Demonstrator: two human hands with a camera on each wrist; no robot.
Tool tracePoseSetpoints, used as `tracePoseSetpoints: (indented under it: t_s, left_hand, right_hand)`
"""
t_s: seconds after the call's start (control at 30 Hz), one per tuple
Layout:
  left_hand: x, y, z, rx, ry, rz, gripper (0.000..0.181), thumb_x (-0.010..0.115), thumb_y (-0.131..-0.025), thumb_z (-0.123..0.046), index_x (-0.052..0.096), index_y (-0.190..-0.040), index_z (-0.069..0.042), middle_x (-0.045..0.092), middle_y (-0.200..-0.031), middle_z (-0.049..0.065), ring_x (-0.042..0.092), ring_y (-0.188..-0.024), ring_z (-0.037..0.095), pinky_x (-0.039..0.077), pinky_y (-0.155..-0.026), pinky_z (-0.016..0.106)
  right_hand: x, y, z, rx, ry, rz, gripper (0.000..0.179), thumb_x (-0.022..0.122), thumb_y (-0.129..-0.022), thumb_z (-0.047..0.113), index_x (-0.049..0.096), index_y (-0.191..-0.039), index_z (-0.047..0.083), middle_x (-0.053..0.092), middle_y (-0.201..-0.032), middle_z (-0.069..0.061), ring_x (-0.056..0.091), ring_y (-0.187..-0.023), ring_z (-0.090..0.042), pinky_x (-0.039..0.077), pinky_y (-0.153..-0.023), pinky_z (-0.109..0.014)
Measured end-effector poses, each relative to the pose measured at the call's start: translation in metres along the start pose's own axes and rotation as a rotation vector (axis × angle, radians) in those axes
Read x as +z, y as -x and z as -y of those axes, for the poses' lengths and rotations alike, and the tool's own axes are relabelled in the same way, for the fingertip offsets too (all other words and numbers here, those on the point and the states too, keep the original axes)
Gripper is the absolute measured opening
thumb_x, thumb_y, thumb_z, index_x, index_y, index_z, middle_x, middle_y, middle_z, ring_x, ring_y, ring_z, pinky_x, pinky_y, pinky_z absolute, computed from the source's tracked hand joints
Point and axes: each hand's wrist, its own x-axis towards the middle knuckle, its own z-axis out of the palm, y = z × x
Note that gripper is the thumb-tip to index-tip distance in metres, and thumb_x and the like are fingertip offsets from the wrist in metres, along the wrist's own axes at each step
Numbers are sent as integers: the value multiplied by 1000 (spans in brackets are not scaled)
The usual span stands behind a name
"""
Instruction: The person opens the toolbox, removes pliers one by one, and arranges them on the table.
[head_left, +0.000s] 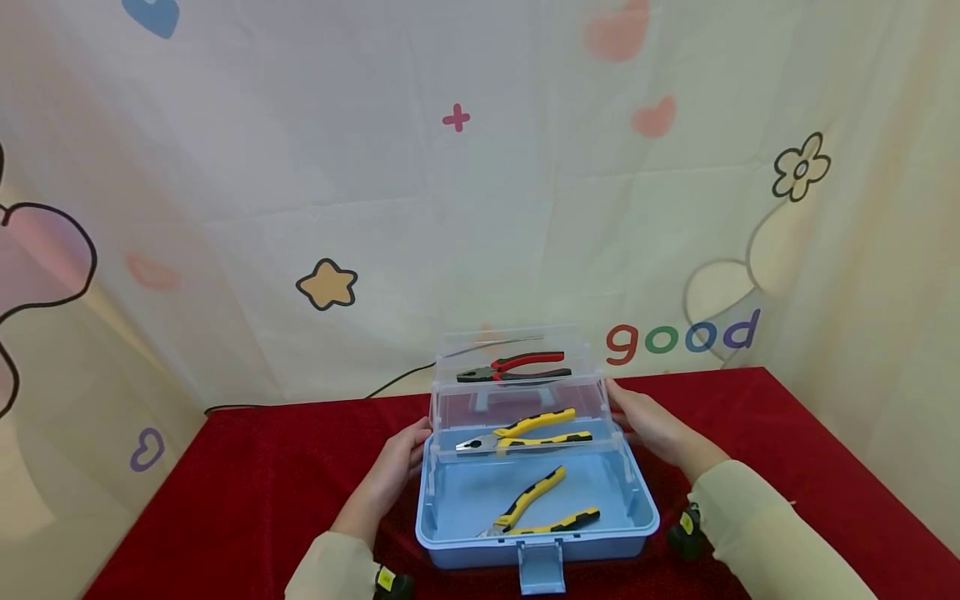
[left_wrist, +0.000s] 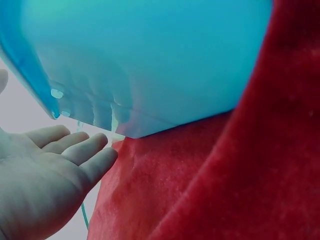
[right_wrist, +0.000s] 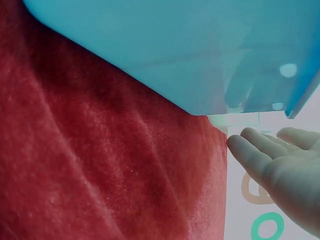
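Observation:
A blue toolbox [head_left: 600, 546] stands open on the red cloth, its clear trays [head_left: 450, 404] raised in steps at the back. Red-and-black pliers [head_left: 531, 361] lie in the top tray. Below them, yellow-and-black pliers [head_left: 534, 423] rest in the middle tier. Another yellow-handled pair of pliers [head_left: 528, 498] lies spread in the blue bottom. My left hand [head_left: 393, 462] is at the box's left side, fingers extended beside the wall in the left wrist view. On the opposite side, my right hand [head_left: 654, 421] has its fingers straight by the back right corner.
The red cloth [head_left: 232, 500] covers the table up to a printed curtain [head_left: 375, 208] behind it. A thin black cable [head_left: 397, 379] runs along the back edge. The toolbox's front latch [head_left: 542, 568] hangs down toward me.

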Motion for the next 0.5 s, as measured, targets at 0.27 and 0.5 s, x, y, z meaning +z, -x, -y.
tracePoseSetpoints:
  t_s: [0.27,0.5]
  left_hand:
    - [-4,5,-3,1,-74,2,65,43,-94,-29,21,-150,-4,26,-155,16,33,-137,40,35,-108,52]
    - [-4,14,-4,28,-90,-30,64,49,-92,-26,27,-148,-3,35,-150,18,41,-132,39,40,-104,50]
  right_hand:
    - [-4,1,3,-18,7,-14,74,34,-93,62,18,-152,19,25,-154,-17,32,-136,-43,41,-101,-55]
    - [-5,3,5,-6,15,-26,74,35,-94,59,19,-152,14,26,-154,-19,33,-136,-43,41,-102,-54]
